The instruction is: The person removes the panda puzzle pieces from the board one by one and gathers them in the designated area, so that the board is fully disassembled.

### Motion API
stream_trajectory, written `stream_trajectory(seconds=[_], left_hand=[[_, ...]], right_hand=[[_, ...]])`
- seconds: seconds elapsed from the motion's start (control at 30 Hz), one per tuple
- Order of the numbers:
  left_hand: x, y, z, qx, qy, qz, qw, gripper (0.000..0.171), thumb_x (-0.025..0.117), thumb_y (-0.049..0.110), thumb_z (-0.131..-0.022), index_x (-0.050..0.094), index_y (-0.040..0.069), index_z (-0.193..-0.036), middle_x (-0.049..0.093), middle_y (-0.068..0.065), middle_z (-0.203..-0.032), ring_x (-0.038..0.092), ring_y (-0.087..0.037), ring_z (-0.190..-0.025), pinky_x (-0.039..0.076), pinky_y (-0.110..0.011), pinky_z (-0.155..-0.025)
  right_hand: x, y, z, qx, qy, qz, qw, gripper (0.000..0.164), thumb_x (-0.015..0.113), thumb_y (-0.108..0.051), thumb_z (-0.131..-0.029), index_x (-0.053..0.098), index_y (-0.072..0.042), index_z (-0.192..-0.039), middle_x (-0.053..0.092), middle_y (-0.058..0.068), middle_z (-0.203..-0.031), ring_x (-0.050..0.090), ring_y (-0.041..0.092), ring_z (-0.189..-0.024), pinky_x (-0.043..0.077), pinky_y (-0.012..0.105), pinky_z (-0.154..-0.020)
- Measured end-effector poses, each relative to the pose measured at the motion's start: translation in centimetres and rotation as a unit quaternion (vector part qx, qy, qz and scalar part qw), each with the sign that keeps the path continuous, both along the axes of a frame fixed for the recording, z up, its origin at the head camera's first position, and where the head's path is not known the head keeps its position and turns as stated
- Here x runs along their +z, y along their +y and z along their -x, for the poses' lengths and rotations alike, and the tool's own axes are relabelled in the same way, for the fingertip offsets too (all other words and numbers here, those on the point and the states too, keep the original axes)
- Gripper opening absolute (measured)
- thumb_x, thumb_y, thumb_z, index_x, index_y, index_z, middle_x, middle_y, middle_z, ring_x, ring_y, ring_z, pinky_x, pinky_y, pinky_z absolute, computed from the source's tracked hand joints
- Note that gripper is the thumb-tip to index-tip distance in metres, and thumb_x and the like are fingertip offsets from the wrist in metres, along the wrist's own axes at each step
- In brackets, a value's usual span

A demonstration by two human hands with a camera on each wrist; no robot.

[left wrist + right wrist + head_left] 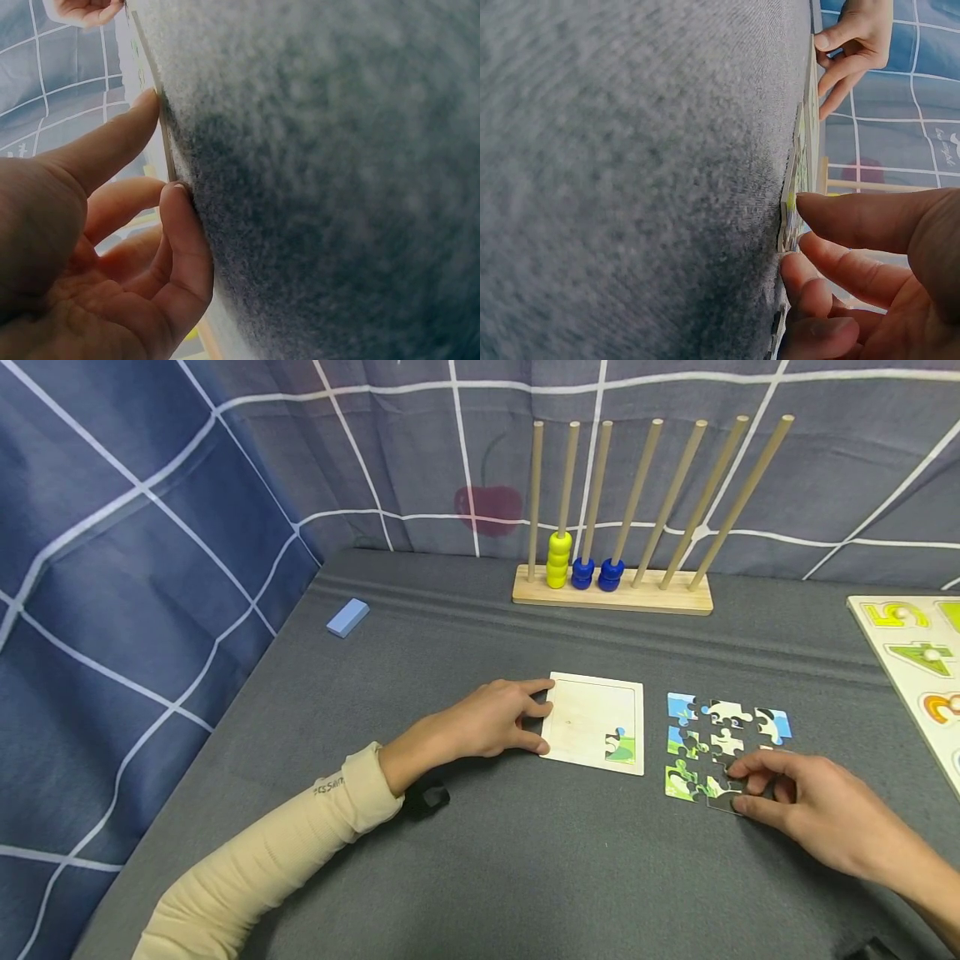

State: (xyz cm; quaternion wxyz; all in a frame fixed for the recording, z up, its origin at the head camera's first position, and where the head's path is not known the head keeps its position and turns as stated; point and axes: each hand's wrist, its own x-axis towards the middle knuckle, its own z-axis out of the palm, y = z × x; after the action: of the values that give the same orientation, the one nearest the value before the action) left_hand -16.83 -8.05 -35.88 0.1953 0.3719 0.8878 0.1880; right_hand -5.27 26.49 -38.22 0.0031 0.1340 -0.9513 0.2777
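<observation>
In the head view my left hand touches the left side of a pale wooden puzzle tray, its fingers spread along the edge. One puzzle piece, green, white and blue, lies in the tray's lower right corner. To the right, my right hand pinches a puzzle piece in the bottom row of a loose group, between thumb and forefinger. Other panda-picture pieces lie around it, and my fingers cover part of the group. The right wrist view shows the thumb against a piece's edge, near the cloth.
A wooden peg stand with yellow and blue beads stands at the back. A blue block lies at the far left. At the right edge is a number board. Grid-patterned curtains hang behind the grey cloth surface.
</observation>
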Motion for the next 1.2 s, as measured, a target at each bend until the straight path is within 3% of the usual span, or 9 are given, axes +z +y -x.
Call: stream_trajectory(seconds=[0.37,0.73,0.97,1.2], left_hand=[[0.0,0.0,0.0,-0.001,0.002,-0.003,1.0,0.057,0.077,0.03,-0.087,0.059,0.004,-0.135,0.037,-0.012,-0.154,0.051,-0.023,-0.121,0.039,-0.041,-0.104],[0.0,0.1,0.0,-0.002,0.001,-0.016,0.9999,0.059,0.078,0.029,-0.086,0.059,0.002,-0.134,0.038,-0.014,-0.154,0.042,-0.031,-0.135,0.037,-0.042,-0.107],[0.1,-0.1,-0.1,0.005,-0.002,-0.005,1.0,0.06,0.078,0.03,-0.086,0.058,0.004,-0.135,0.038,-0.012,-0.154,0.053,-0.025,-0.123,0.038,-0.038,-0.104],[0.0,0.0,0.0,0.0,0.001,-0.007,1.0,0.059,0.077,0.031,-0.086,0.058,0.004,-0.135,0.037,-0.013,-0.154,0.043,-0.03,-0.135,0.039,-0.04,-0.105]], right_hand=[[0.3,-0.5,0.1,-0.002,0.006,0.024,1.0,0.024,0.081,-0.005,-0.079,0.07,-0.017,-0.096,0.052,-0.015,-0.075,0.042,0.003,-0.06,0.029,0.022,-0.054],[0.4,-2.7,0.8,0.072,0.031,0.102,0.992,0.032,0.08,0.003,-0.077,0.071,-0.018,-0.1,0.058,-0.013,-0.082,0.048,0.005,-0.068,0.037,0.02,-0.056],[1.0,-5.5,1.7,0.089,0.015,0.092,0.992,0.028,0.08,-0.005,-0.081,0.071,-0.018,-0.104,0.06,-0.012,-0.09,0.05,0.004,-0.071,0.04,0.021,-0.058],[1.6,-7.3,2.3,0.092,0.011,0.083,0.992,0.034,0.08,-0.006,-0.082,0.069,-0.01,-0.114,0.06,-0.008,-0.094,0.05,0.005,-0.075,0.041,0.025,-0.061]])
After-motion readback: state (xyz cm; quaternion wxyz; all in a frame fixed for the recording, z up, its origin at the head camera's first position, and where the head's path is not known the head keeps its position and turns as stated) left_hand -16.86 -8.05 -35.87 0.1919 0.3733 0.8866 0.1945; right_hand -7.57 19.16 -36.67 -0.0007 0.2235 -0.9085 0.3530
